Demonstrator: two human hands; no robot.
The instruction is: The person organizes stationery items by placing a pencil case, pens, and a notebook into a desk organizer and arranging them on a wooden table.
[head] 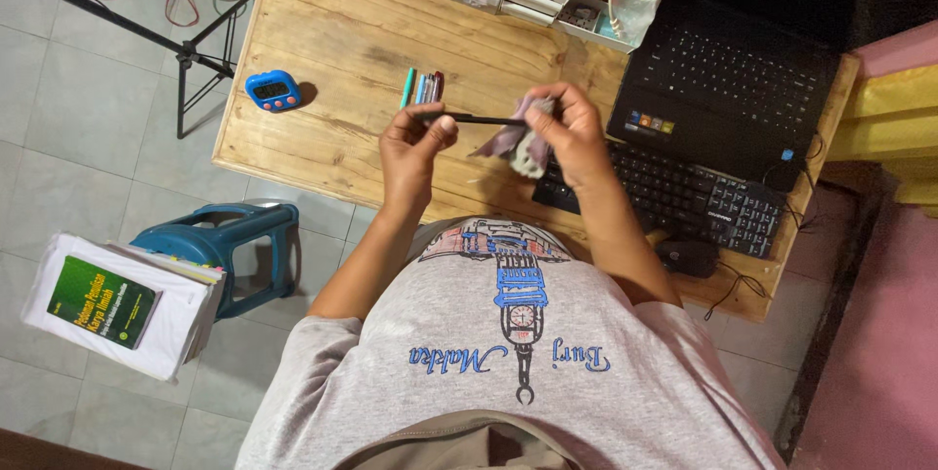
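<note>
Head view: left hand [415,143] pinches a black pen [479,120], right hand [567,128] (fingers closed) rubs it with a cloth [518,143]; wiping's mid-way, next slide along.

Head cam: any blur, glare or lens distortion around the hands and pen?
Head view: even, soft light with no glare; left hand and right hand are fairly sharp, the pen thin but clear, the cloth slightly smeared. Wide-angle lens bends the table edges. The laptop is dark, its detail lost.
</note>
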